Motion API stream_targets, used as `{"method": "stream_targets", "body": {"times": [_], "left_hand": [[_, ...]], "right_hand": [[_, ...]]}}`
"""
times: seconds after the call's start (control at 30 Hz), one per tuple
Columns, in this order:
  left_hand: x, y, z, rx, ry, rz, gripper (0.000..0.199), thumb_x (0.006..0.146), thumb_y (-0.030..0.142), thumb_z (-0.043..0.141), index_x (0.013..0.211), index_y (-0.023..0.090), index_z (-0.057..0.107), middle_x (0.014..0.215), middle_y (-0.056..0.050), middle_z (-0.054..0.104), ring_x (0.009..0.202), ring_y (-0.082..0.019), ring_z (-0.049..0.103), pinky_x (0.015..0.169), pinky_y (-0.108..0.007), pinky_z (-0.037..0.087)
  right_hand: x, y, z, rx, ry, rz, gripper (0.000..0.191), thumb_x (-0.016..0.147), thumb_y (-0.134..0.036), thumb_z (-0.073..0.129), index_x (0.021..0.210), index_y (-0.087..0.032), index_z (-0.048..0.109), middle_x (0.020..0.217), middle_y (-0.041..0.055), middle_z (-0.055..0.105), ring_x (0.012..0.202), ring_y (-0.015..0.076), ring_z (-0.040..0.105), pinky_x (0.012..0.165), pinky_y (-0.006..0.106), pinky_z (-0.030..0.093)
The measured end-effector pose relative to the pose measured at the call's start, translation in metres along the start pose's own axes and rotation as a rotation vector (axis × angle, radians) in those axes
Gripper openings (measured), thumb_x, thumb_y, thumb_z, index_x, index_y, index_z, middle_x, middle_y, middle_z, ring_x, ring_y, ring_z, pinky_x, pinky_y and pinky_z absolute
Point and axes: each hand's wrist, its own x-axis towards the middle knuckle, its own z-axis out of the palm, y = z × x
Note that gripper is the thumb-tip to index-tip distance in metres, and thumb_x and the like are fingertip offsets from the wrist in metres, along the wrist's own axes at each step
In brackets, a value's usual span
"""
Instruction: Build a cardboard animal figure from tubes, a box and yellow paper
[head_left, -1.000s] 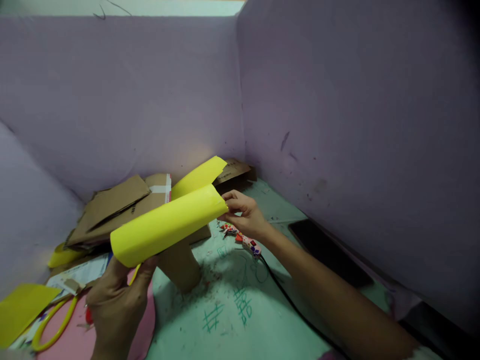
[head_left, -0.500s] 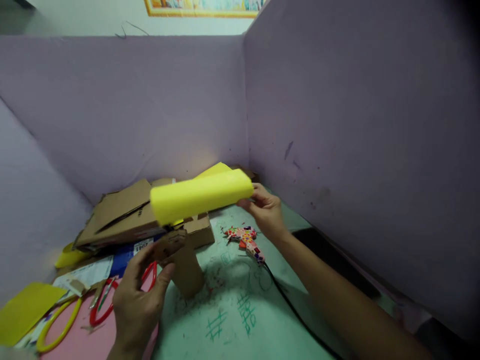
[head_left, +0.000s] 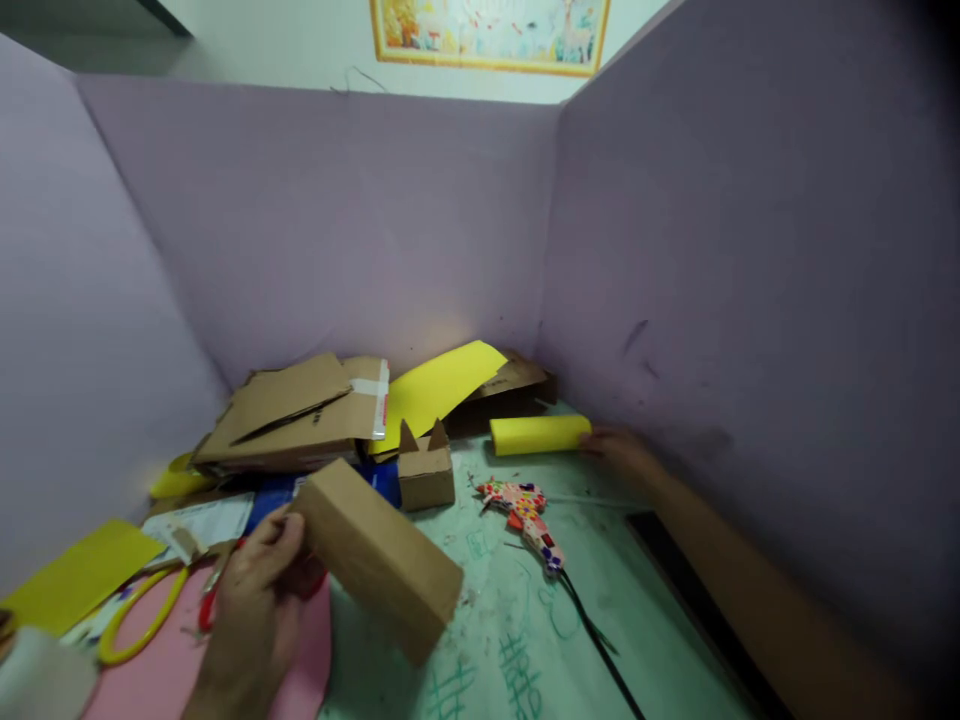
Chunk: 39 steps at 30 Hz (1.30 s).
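My left hand (head_left: 274,560) grips one end of a brown cardboard box (head_left: 382,555), long and narrow, tilted above the green tabletop (head_left: 480,620). On the far right, my right hand (head_left: 619,450) has its fingers at the end of a rolled yellow sheet (head_left: 540,435), which lies low by the back of the table; the fingertips are partly hidden. Between the hands lies a flower-patterned glue gun (head_left: 525,510) with a black cord. Behind the held box stands a small cardboard box with two pointed ears (head_left: 426,475).
Flattened cardboard (head_left: 300,410) and a flat yellow sheet (head_left: 442,385) are piled against the purple back partition (head_left: 337,220). Yellow-handled scissors (head_left: 112,640) and red handles lie on a pink sheet (head_left: 142,690) at left. A dark bar (head_left: 697,600) lies under my right forearm.
My right hand has carried the yellow roll rightward and down to the tabletop. My left hand has taken hold of the cardboard box and lifted and tilted it. The view has shifted left.
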Motion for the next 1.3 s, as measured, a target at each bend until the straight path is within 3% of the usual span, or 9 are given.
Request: {"method": "stream_targets", "body": {"times": [0.1, 0.17, 0.3, 0.37, 0.53, 0.63, 0.83, 1.13, 1.3], "left_hand": [[-0.003, -0.01, 0.006, -0.159, -0.039, -0.083, 0.022, 0.065, 0.036, 0.071, 0.079, 0.021, 0.064, 0.075, 0.001, 0.066, 0.066, -0.016, 0.06, 0.051, -0.025, 0.05], [-0.006, -0.019, 0.012, -0.199, -0.043, -0.099, 0.023, 0.063, 0.032, 0.074, 0.081, 0.02, 0.065, 0.078, 0.0, 0.067, 0.072, -0.016, 0.061, 0.057, -0.024, 0.052], [-0.018, -0.03, 0.022, -0.221, -0.099, -0.128, 0.028, 0.066, 0.032, 0.073, 0.087, 0.017, 0.063, 0.086, -0.003, 0.067, 0.084, -0.021, 0.063, 0.067, -0.029, 0.053], [-0.019, -0.026, 0.019, -0.126, -0.151, -0.089, 0.031, 0.071, 0.037, 0.068, 0.093, 0.017, 0.06, 0.094, -0.007, 0.067, 0.09, -0.024, 0.063, 0.07, -0.033, 0.053], [0.009, 0.008, -0.024, 0.812, 0.06, 0.388, 0.047, 0.076, 0.049, 0.054, 0.112, 0.018, 0.053, 0.103, -0.011, 0.064, 0.089, -0.025, 0.063, 0.079, -0.039, 0.049], [0.029, 0.009, -0.046, 1.268, 0.07, 0.346, 0.032, 0.078, 0.04, 0.05, 0.102, 0.02, 0.057, 0.095, -0.009, 0.068, 0.083, -0.025, 0.064, 0.073, -0.036, 0.048], [0.032, -0.029, -0.036, 1.539, -0.091, 0.221, 0.035, 0.066, 0.009, 0.044, 0.095, 0.019, 0.059, 0.091, -0.017, 0.069, 0.088, -0.037, 0.063, 0.067, -0.041, 0.042], [0.04, 0.005, -0.05, 1.534, 0.07, 0.057, 0.042, 0.079, 0.046, 0.043, 0.109, 0.018, 0.053, 0.09, -0.017, 0.07, 0.082, -0.035, 0.066, 0.061, -0.036, 0.044], [0.037, -0.013, -0.039, 1.569, 0.166, 0.067, 0.039, 0.08, 0.038, 0.05, 0.112, 0.017, 0.056, 0.097, -0.014, 0.07, 0.089, -0.029, 0.065, 0.067, -0.033, 0.045]], "right_hand": [[-0.03, -0.02, 0.017, -0.038, 0.123, -0.07, 0.066, 0.072, -0.025, 0.071, 0.13, -0.015, 0.042, 0.139, 0.0195, 0.036, 0.13, 0.0363, 0.03, 0.1, 0.047, 0.035], [-0.065, -0.036, 0.038, -0.021, 0.109, -0.164, 0.076, 0.069, -0.036, 0.07, 0.135, -0.021, 0.035, 0.139, 0.0149, 0.038, 0.126, 0.0323, 0.039, 0.099, 0.044, 0.038], [-0.136, -0.056, 0.091, 0.08, -0.704, -0.12, 0.088, 0.054, -0.044, 0.077, 0.132, -0.023, 0.041, 0.134, 0.0145, 0.048, 0.11, 0.0294, 0.055, 0.084, 0.04, 0.049], [-0.153, -0.054, 0.109, 0.016, -0.83, -0.184, 0.087, 0.046, -0.038, 0.082, 0.125, -0.024, 0.05, 0.122, 0.0105, 0.059, 0.105, 0.0305, 0.058, 0.084, 0.04, 0.049], [-0.145, -0.037, 0.116, 0.011, -0.762, -0.037, 0.07, 0.054, -0.04, 0.076, 0.119, -0.025, 0.055, 0.101, 0.0071, 0.067, 0.088, 0.0289, 0.063, 0.07, 0.037, 0.051], [-0.138, -0.031, 0.114, 0.09, -0.726, 0.053, 0.069, 0.056, -0.045, 0.074, 0.12, -0.025, 0.054, 0.1, 0.0081, 0.066, 0.087, 0.029, 0.064, 0.068, 0.038, 0.052], [-0.14, -0.025, 0.116, 0.052, -0.724, 0.011, 0.064, 0.055, -0.045, 0.075, 0.114, -0.025, 0.058, 0.098, 0.0074, 0.067, 0.088, 0.0292, 0.064, 0.072, 0.04, 0.051], [-0.135, -0.034, 0.106, 0.046, -0.781, -0.03, 0.079, 0.052, -0.049, 0.075, 0.122, -0.019, 0.054, 0.106, 0.0096, 0.065, 0.095, 0.0298, 0.061, 0.077, 0.038, 0.049], [-0.128, -0.029, 0.103, -0.163, -0.633, -0.105, 0.082, 0.055, -0.059, 0.067, 0.124, -0.017, 0.053, 0.116, 0.0129, 0.062, 0.106, 0.0361, 0.056, 0.087, 0.042, 0.045]]}}
